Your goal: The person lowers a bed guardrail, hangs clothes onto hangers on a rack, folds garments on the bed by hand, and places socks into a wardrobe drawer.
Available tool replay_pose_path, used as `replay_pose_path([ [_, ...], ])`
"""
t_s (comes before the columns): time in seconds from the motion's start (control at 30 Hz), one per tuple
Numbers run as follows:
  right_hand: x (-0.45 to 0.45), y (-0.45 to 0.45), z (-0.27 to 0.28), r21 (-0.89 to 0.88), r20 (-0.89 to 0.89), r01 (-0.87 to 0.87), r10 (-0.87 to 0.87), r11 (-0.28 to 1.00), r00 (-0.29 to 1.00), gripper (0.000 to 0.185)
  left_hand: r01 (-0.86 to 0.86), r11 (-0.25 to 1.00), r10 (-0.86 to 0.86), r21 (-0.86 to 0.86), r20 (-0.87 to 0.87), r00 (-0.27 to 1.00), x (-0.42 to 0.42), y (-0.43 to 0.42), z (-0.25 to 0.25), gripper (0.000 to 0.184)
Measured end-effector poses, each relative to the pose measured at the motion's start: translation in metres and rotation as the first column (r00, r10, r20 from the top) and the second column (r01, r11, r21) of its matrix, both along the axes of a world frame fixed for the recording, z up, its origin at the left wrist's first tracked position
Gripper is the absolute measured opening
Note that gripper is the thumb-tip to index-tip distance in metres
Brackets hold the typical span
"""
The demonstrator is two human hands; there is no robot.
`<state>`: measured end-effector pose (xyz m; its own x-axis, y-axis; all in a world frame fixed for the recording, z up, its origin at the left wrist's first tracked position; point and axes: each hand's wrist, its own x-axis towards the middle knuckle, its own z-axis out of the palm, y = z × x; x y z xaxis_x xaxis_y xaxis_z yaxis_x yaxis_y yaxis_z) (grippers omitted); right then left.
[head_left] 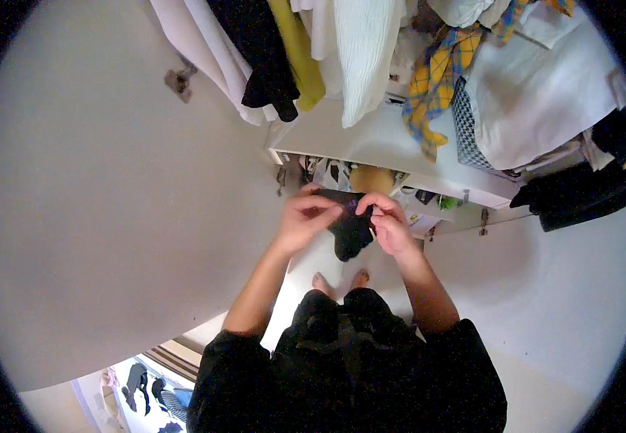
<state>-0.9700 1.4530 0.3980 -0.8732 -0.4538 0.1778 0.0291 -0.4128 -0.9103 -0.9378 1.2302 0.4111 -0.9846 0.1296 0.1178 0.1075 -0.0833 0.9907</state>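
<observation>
A small black cloth item (pixel 352 237) hangs between my two hands, above the open drawer. My left hand (pixel 305 219) pinches its upper left part, thumb pointing inward. On the other side, my right hand (pixel 388 222) has its fingers closed on the upper right edge. A small purple mark shows on the fabric near the right fingers. The lower part of the cloth droops freely. What exactly the item is, I cannot tell.
Behind my hands an open drawer (pixel 339 157) holds assorted things. Clothes (pixel 362 58) hang above a white cabinet top. At the right stands a houndstooth basket (pixel 466 126) with white cloth, beside dark garments (pixel 580 195). Wardrobe doors (pixel 132 202) flank both sides.
</observation>
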Motion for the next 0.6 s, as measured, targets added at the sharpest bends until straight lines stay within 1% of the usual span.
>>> replay_pose_path([
  [0.03,-0.001,0.002,-0.003,-0.064,0.078,-0.076,0.081,0.995,0.994,0.018,-0.040,0.996,0.037,-0.075,-0.040,0.999,0.002,0.003,0.014,0.019],
  [0.07,0.002,-0.001,-0.006,-0.012,0.128,0.020,-0.018,1.000,0.992,0.020,-0.082,0.986,0.071,-0.148,-0.083,0.994,0.002,0.006,0.022,0.020],
  [0.13,0.014,-0.020,0.018,0.106,0.211,0.204,-0.223,0.973,0.952,0.026,-0.154,0.988,0.155,-0.007,0.039,0.987,0.005,0.014,0.025,0.026],
  [0.17,0.015,-0.025,0.030,0.019,0.185,0.202,-0.202,0.979,0.962,0.034,-0.176,0.984,0.174,0.030,0.065,0.983,0.006,0.015,0.024,0.031],
  [0.2,0.014,-0.023,0.024,0.067,0.226,0.168,-0.179,0.983,0.957,0.033,-0.198,0.978,0.192,0.066,0.091,0.977,0.006,0.016,0.024,0.036],
  [0.27,0.010,-0.017,0.003,0.156,0.315,0.092,-0.138,0.983,0.939,0.031,-0.206,0.976,0.201,0.077,0.067,0.977,0.005,0.014,0.017,0.051],
  [0.3,0.010,-0.017,-0.001,0.133,0.272,0.101,-0.134,0.986,0.953,0.029,-0.139,0.987,0.133,-0.081,-0.083,0.988,0.003,0.007,0.007,0.056],
  [0.33,0.010,-0.016,-0.005,0.109,0.226,0.109,-0.131,0.988,0.965,0.027,-0.093,0.965,0.038,-0.244,-0.220,0.975,-0.001,-0.004,-0.002,0.061],
  [0.37,0.010,-0.016,-0.007,0.085,0.181,0.116,-0.129,0.990,0.975,0.025,-0.069,0.912,-0.077,-0.404,-0.334,0.939,-0.003,-0.011,-0.012,0.066],
  [0.43,0.010,-0.020,-0.008,0.022,0.157,0.151,-0.153,0.988,0.976,0.021,0.104,0.980,-0.137,-0.167,-0.201,0.970,0.000,-0.008,-0.005,0.067],
  [0.47,0.010,-0.022,-0.008,-0.010,0.145,0.168,-0.165,0.986,0.975,0.020,0.176,0.984,-0.179,-0.035,-0.140,0.974,0.002,-0.005,-0.001,0.067],
  [0.5,0.009,-0.022,-0.007,0.065,0.037,0.213,-0.215,0.975,0.976,0.021,0.207,0.943,-0.216,0.259,0.005,0.976,0.006,-0.001,0.006,0.064],
  [0.53,0.007,-0.023,-0.006,0.134,-0.075,0.263,-0.255,0.955,0.964,0.022,0.176,0.828,-0.288,0.533,0.135,0.948,0.013,0.005,0.013,0.060],
  [0.57,0.007,-0.023,-0.004,0.197,-0.187,0.318,-0.282,0.928,0.941,0.023,0.085,0.650,-0.387,0.755,0.233,0.892,0.016,0.010,0.016,0.057],
  [0.6,0.008,-0.024,-0.002,0.206,-0.236,0.348,-0.298,0.915,0.925,0.025,0.067,0.769,-0.326,0.636,0.299,0.897,0.016,0.014,0.011,0.056],
])
